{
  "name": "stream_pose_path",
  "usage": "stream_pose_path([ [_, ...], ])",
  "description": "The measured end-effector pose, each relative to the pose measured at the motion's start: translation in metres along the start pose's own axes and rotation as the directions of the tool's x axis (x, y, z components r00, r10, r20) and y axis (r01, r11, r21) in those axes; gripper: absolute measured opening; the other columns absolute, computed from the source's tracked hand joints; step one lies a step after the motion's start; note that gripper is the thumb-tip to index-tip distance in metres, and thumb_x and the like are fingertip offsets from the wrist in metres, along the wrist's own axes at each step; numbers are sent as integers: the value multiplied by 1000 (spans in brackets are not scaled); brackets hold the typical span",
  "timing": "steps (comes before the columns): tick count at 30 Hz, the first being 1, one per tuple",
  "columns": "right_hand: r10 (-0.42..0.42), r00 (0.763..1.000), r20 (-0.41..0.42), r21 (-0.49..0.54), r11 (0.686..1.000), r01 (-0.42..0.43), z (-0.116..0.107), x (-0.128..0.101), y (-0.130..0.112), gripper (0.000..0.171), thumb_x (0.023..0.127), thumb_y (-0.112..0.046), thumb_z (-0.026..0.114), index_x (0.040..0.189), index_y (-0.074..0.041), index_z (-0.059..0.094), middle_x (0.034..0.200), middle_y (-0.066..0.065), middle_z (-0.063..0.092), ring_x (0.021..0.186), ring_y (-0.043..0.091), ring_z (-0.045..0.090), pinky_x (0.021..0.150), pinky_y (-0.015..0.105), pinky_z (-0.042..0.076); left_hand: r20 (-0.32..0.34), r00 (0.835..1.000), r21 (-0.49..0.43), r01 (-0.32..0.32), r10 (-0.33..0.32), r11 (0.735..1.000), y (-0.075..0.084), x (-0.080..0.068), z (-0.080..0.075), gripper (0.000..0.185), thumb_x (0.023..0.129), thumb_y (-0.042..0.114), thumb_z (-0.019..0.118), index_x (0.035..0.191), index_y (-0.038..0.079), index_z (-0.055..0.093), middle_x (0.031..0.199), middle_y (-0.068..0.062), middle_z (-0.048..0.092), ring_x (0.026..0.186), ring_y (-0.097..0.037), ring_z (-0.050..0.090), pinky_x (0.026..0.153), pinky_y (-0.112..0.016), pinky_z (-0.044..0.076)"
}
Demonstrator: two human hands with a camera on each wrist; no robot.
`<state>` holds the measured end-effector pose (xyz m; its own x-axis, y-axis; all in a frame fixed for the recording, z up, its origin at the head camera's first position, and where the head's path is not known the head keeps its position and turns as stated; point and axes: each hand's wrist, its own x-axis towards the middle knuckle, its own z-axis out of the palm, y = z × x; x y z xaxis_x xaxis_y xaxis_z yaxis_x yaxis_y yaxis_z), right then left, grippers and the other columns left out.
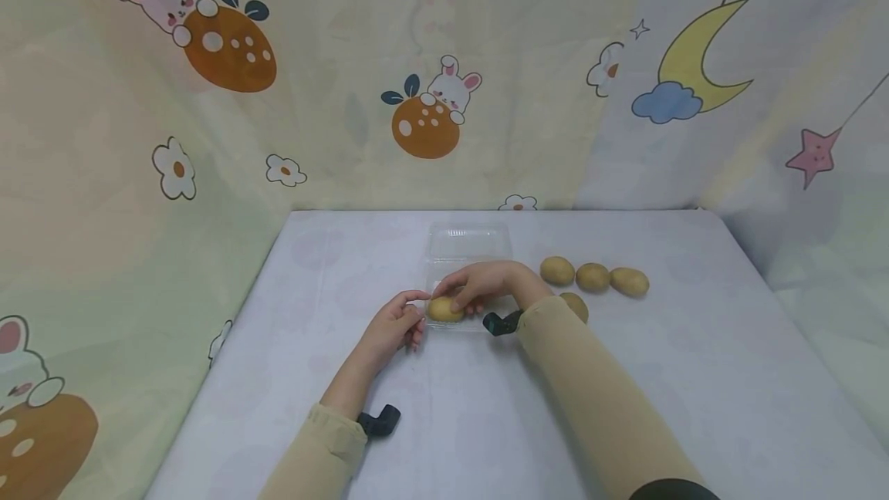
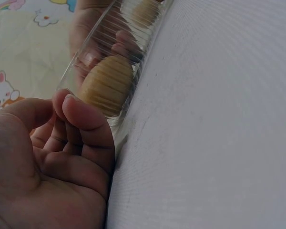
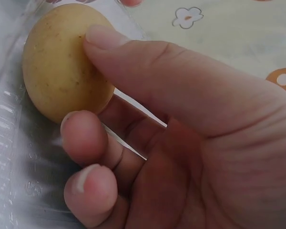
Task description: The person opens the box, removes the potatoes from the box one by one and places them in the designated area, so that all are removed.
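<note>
A clear plastic clamshell container lies on the table with its lid folded back. My right hand grips a potato at the left end of the tray, thumb pressed on its side in the right wrist view. Fingers of my left hand are bent at the tray's left edge; in the left wrist view thumb and forefinger pinch the corner, right beside the potato seen through the ribbed wall. Another potato sits right of the container, partly behind the right sleeve.
Three potatoes, among them the middle one, form a row to the right of the container. A pale cloth covers the table. Behind it hangs a printed curtain with rabbits and a moon. Each wrist wears a dark camera mount.
</note>
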<state>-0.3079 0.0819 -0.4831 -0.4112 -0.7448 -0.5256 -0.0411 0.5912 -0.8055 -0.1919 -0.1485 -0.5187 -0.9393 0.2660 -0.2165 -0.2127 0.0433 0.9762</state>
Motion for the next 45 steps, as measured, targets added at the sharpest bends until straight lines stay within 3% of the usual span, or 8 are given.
stream_pose_path([
  [15,-11,1000,-16,-9,1000,11,0,0,1,36,88,-28,74,123,-33,66,119,1,61,74,15,57,62,24,50,2,1000,4,7,-7,1000,-1,2,0,29,101,16,53,130,20,55,78,-5,58,62,-18,54,58,-30,50],
  [25,-12,1000,-16,-4,1000,12,1,0,1,36,88,-29,74,123,-35,65,124,0,58,74,15,57,62,24,51,1,1000,11,4,-4,1000,-2,1,-1,28,101,18,54,128,20,57,78,-6,58,62,-18,54,58,-29,50],
  [45,-33,998,-50,-71,997,30,3,0,-1,34,86,-33,75,119,-36,68,117,-1,61,69,15,54,59,23,48,0,1000,3,4,-4,1000,0,0,-1,29,100,17,54,129,21,56,77,-6,58,62,-18,54,58,-29,51],
])
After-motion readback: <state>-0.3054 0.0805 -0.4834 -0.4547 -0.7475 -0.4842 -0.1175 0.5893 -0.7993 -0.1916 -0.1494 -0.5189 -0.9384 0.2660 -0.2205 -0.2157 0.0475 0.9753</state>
